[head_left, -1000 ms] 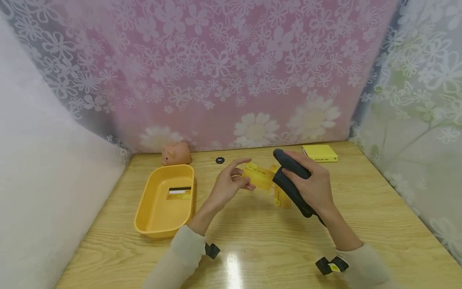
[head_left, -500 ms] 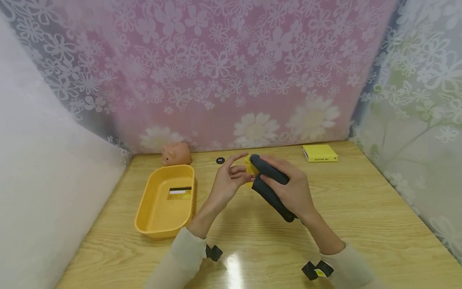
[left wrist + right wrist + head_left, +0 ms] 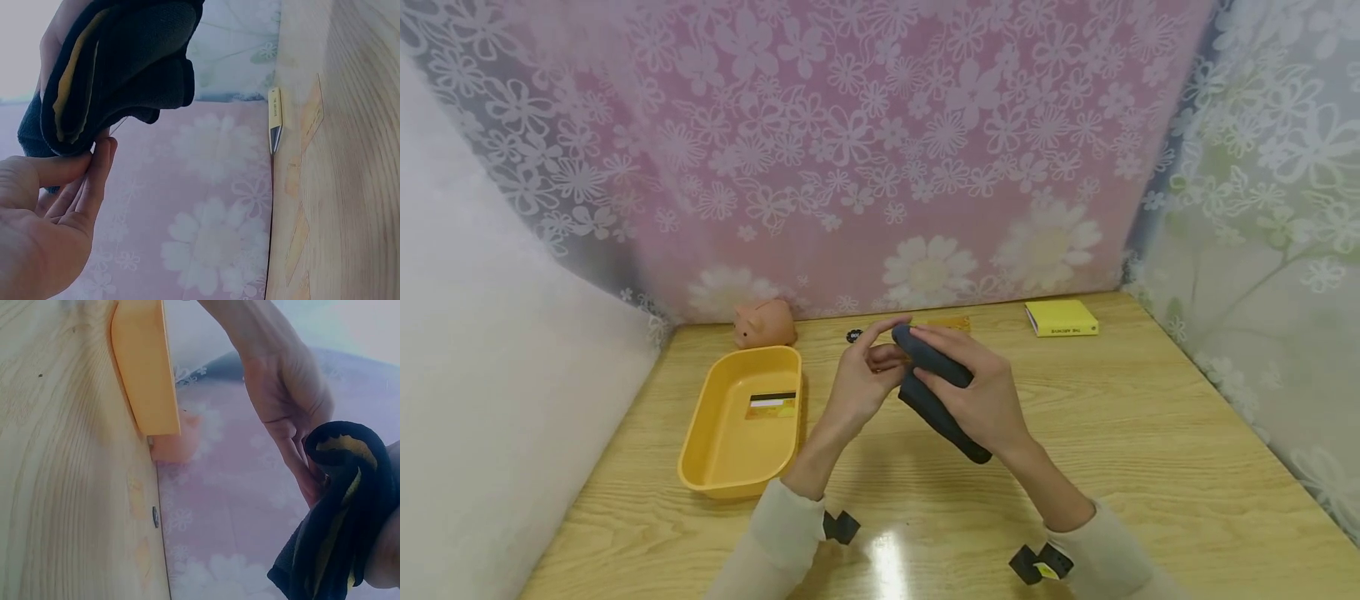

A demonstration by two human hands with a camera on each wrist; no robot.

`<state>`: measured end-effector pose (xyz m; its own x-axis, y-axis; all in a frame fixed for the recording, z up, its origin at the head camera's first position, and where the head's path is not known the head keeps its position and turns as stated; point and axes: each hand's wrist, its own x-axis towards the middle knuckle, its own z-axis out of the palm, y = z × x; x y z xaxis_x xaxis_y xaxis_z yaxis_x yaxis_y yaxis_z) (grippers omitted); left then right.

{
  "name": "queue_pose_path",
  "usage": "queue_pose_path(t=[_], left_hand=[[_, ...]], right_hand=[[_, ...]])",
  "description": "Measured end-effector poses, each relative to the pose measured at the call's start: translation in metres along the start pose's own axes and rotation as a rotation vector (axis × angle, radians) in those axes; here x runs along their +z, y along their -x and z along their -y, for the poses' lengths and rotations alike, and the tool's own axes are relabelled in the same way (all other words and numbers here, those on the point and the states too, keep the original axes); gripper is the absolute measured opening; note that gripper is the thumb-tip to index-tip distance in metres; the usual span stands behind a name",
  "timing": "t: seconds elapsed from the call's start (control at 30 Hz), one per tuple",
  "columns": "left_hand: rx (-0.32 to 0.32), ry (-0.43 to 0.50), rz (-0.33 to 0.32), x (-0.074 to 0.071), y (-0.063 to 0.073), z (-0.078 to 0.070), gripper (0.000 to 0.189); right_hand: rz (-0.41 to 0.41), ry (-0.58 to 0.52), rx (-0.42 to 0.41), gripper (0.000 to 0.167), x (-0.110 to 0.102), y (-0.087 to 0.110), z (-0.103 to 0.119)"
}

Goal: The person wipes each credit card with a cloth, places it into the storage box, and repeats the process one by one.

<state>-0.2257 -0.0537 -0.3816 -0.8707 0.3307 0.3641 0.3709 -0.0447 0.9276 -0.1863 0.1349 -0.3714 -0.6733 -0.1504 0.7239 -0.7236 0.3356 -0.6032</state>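
My right hand grips a folded dark cloth, whose yellow inner side shows between its folds in the wrist views. Thumb and forefinger of my left hand pinch a thin card right at the cloth's edge. Only a sliver of that card shows; the cloth covers the rest. Both hands are held above the wooden table, almost together. Behind them lie translucent yellow cards, partly hidden by the right hand and cloth.
A yellow tray stands at the left with a striped bank card in it. Behind it sits a pink piggy bank. A black poker chip lies near the back edge, and a small yellow binder at the back right.
My right hand has brought the cloth leftward to my left hand, and the cloth now covers the yellow card that showed a second ago. My left hand has stayed nearly in place.
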Motion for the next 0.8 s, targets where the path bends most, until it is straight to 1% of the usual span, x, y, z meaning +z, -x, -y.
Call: queue_pose_path(t=[0.23, 0.37, 0.47, 0.6, 0.7, 0.8], left_hand=[[0.050, -0.001, 0.014, -0.0030, -0.0001, -0.0012, 0.060], [0.060, 0.008, 0.001, -0.0033, -0.0001, -0.0027, 0.059], [0.045, 0.022, -0.031, -0.0035, 0.0004, -0.0032, 0.060], [0.020, 0.063, -0.063, -0.0039, 0.0008, -0.0024, 0.062], [0.023, 0.117, -0.058, -0.0043, 0.0009, -0.0024, 0.061], [0.039, 0.162, -0.048, -0.0052, 0.0012, -0.0025, 0.060]], right_hand=[[-0.019, 0.025, -0.028, 0.052, 0.0025, -0.0016, 0.0042], [-0.035, 0.040, -0.047, 0.052, 0.0029, -0.0020, 0.0066], [-0.046, 0.061, -0.051, 0.052, 0.0024, -0.0017, 0.0075], [-0.061, 0.106, -0.050, 0.053, 0.0002, -0.0009, 0.0067], [-0.077, 0.144, -0.044, 0.054, -0.0024, -0.0002, 0.0045], [-0.093, 0.174, -0.034, 0.054, -0.0055, 0.0005, 0.0011]])
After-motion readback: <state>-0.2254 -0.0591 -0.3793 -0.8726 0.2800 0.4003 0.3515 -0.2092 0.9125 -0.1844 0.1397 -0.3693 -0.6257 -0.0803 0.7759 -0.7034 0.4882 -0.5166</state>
